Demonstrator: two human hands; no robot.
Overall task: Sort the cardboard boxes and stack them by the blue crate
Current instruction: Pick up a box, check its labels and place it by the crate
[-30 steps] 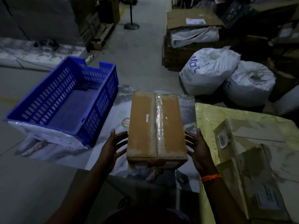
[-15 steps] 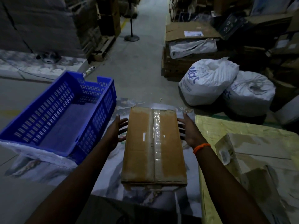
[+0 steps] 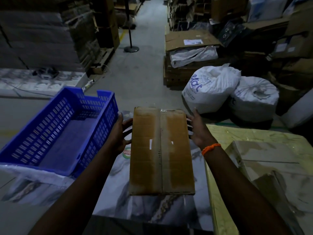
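Nearest me, a marble-print sheet (image 3: 152,212) covered the low surface, and on it lay one cardboard box (image 3: 160,150), its taped seam running away from the person. I could not tell whether its full weight was already down. The left hand (image 3: 121,133) and the right hand (image 3: 196,131) flanked its far half, fingers spread and straight against the two long sides and curled round nothing. It looked more like steadying or nudging than a firm hold. An orange band (image 3: 210,148) sat on the right wrist.

The box lay just to the right of the blue crate (image 3: 103,128), close but apart from its wall, and the crate itself held nothing. As I judged it, the job was barely begun. This was the only box by the crate, with nothing stacked on it. To the right, on a yellowish sheet (image 3: 218,175), at least two paler boxes (image 3: 264,160) waited to be sorted, well apart from the crate.

Beyond them two tied white sacks (image 3: 210,87) crowded the floor, and behind those stood a pile of flattened cardboard (image 3: 191,39) with cloth stuffed in it. A stand's round base (image 3: 131,48) stood in the aisle, and tall wrapped stacks (image 3: 42,39) lined the left. None of this blocked the spot beside the crate, though the light was poor.
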